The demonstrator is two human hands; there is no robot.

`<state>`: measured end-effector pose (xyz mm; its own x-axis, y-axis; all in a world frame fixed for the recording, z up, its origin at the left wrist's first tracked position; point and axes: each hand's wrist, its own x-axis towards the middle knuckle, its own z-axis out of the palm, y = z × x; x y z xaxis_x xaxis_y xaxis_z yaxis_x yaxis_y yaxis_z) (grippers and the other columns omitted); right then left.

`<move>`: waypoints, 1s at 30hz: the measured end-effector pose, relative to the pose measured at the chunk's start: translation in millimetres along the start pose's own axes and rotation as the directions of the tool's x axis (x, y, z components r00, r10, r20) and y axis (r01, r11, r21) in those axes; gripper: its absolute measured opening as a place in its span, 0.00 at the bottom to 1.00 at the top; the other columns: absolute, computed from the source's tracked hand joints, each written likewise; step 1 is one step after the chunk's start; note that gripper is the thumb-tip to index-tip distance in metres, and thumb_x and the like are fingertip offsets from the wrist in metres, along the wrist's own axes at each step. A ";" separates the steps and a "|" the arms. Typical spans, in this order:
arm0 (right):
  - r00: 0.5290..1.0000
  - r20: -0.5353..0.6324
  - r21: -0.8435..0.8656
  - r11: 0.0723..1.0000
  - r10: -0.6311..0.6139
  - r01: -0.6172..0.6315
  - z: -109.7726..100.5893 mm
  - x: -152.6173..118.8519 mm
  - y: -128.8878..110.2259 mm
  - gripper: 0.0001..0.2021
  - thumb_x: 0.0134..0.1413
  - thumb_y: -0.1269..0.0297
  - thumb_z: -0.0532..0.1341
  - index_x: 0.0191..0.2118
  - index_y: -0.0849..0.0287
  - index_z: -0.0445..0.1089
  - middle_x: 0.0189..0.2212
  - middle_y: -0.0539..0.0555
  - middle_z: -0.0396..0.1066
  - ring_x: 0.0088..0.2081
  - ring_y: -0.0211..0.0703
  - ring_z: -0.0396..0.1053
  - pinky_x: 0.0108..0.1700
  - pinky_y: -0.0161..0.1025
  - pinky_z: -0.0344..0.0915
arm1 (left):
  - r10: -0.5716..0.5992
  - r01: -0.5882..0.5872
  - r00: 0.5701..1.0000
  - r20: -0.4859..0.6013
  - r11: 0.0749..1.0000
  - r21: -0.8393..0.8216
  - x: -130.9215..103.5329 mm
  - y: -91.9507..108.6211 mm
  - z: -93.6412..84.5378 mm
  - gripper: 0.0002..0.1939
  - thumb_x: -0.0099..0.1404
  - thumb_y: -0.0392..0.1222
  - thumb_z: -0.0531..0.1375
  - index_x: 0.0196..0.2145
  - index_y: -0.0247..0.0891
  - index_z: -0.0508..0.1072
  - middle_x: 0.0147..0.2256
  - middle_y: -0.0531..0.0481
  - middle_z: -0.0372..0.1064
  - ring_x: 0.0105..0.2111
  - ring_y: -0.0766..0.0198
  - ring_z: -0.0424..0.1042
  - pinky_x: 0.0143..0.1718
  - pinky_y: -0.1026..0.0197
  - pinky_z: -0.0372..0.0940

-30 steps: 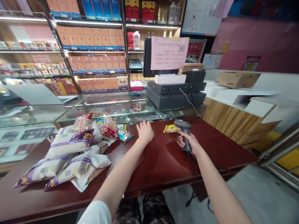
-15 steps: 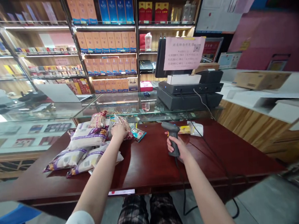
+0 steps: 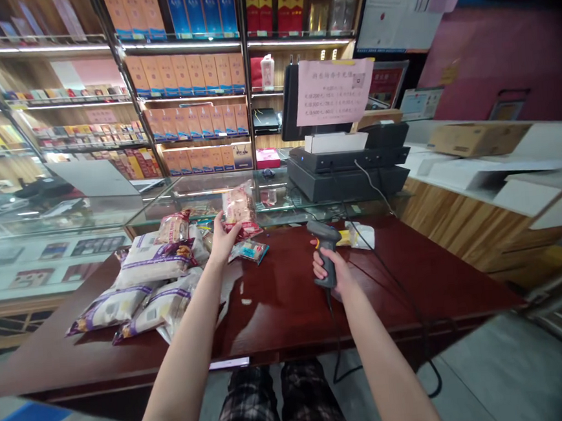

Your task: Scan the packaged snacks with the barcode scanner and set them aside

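Left hand pinches a snack packet above the table's bare middle; right hand fingers wrap the scanner.

Cash register on glass counter; stocked shelves behind.

- Left arm stretched forward and slightly inward, forearm bare, white sleeve at the shoulder.
- Left hand raised, palm up, fingers closed around something held aloft.
- Right arm extended forward, wrist straight.
- Right hand wrapped in a fist-like grip, knuckles facing left, thumb side up.
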<state>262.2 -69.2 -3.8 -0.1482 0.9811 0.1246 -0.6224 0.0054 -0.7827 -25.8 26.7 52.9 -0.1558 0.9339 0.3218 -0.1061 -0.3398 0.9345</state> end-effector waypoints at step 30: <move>0.998 0.016 -0.161 0.985 0.067 -0.063 4.3 0.5 13.3 0.18 0.54 0.61 0.62 0.50 0.56 0.63 0.20 0.42 0.61 0.13 0.30 0.54 0.16 0.32 0.53 | -0.412 0.575 0.801 0.434 0.329 -0.749 -41.9 -55.3 15.3 0.23 0.60 0.48 0.53 0.48 0.33 0.72 0.41 0.39 0.76 0.40 0.49 0.75 0.38 0.49 0.70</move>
<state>250.5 -69.4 -11.5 -0.2017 0.9760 0.0820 -0.4803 -0.0257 -0.8767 1.6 8.0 -9.9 0.3454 0.9365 -0.0611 -0.8602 0.3420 0.3783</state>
